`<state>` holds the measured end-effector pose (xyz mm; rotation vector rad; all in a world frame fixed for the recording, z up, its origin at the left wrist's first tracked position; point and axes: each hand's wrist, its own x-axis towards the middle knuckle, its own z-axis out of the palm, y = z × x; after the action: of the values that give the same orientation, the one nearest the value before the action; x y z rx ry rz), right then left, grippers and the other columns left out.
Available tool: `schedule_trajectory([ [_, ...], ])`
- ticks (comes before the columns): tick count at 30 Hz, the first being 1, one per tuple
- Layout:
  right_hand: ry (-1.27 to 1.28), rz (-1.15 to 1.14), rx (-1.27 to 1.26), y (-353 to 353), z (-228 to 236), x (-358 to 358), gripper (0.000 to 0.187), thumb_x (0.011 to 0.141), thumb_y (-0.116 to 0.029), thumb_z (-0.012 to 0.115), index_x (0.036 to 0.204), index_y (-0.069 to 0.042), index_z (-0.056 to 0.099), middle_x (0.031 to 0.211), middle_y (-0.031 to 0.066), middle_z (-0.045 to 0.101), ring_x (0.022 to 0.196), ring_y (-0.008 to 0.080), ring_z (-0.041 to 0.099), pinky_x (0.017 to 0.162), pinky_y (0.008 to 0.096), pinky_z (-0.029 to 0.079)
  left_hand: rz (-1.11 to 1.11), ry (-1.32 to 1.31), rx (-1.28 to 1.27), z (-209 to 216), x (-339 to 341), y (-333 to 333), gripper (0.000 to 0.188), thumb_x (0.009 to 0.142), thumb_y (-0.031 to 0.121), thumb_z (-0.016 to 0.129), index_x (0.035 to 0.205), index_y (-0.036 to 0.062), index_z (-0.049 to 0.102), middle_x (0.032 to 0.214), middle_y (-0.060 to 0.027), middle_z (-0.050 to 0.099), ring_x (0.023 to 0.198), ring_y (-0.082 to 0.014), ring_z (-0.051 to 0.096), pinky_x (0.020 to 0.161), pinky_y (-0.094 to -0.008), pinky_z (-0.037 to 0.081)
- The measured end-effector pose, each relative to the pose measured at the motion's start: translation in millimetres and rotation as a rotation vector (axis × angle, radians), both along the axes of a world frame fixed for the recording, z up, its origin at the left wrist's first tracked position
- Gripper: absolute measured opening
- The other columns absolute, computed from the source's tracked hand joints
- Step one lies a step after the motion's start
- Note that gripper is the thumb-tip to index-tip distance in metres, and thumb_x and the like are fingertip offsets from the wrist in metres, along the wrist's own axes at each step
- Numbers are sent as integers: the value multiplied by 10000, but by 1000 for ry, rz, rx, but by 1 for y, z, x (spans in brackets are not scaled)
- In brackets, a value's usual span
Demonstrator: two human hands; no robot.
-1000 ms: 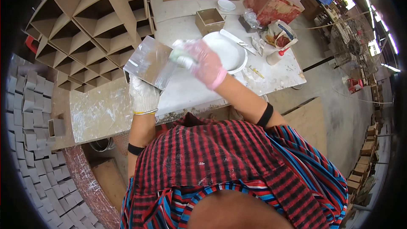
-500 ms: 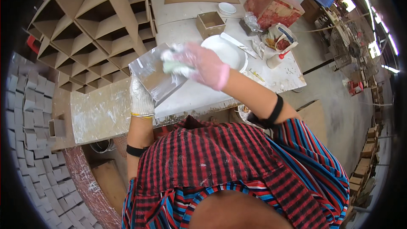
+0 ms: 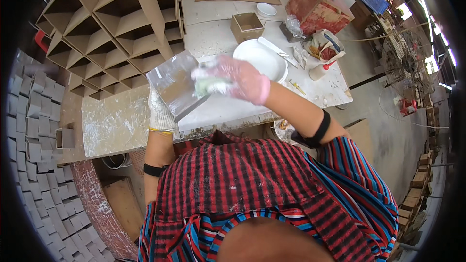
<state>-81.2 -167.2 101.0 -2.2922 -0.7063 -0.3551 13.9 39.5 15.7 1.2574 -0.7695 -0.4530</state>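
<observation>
My left hand (image 3: 160,112), in a white knitted glove with a yellow cuff edge, is closed on the near left side of a square board box (image 3: 167,80). The box is tilted, and wet-looking white streaks cover the face turned up to me. Against its right part, my right hand (image 3: 246,82) in a pink glove grips a pale green and white sponge (image 3: 208,86). Motion blurs the sponge and fingertips. Just beyond the right hand lies a round white basin (image 3: 259,58) containing white liquid, with a white flat scraper (image 3: 277,51) across its rim.
Stacked brown board boxes (image 3: 121,19) rise at the table's left. Farther back are an open small box (image 3: 246,28), a white bowl (image 3: 266,9) and a red-stained crate (image 3: 318,7). A red-capped bottle (image 3: 319,71) stands right; many grey boxes (image 3: 39,140) line the floor left.
My right hand has slid the sponge slightly right and toward me over the box's face. My left hand keeps its hold, and the view has shifted a little.
</observation>
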Motion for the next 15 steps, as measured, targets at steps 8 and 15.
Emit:
schedule_trajectory([
  [8,-114,-30,-40,8,6,-7,370,743,-70,668,1092,-29,552,1128,99,576,991,246,580,878,299,454,93,35,177,-8,6,-5,570,857,504,396,1250,91,426,1223,-115,485,1134,-298,454,917,-440,379],
  [15,-277,-86,-67,17,3,17,433,778,-176,641,1187,-110,518,1117,84,561,1039,278,540,883,329,448,-183,359,-165,-24,10,-8,517,918,414,322,1231,14,419,1165,-165,513,1009,-279,533,898,-434,427],
])
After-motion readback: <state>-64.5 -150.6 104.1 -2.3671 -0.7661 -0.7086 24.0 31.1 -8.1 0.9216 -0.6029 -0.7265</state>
